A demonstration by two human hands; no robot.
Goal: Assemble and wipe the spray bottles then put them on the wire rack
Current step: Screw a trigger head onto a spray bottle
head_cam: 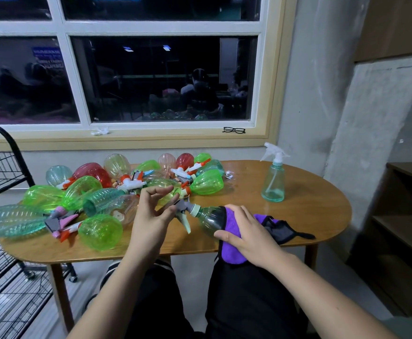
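Observation:
A dark grey spray bottle with a grey trigger head lies sideways over the table's front edge. My right hand grips its body through a purple cloth. My left hand hovers at the trigger head with fingers spread, fingertips near the nozzle; whether they touch it I cannot tell. A pile of green, red, teal and clear bottle bodies and loose trigger heads covers the table's left half. The black wire rack stands at the left.
A teal spray bottle stands upright at the back right of the oval wooden table. A black cloth lies by my right hand. Glasses rest on the window sill. A wooden shelf stands at the right.

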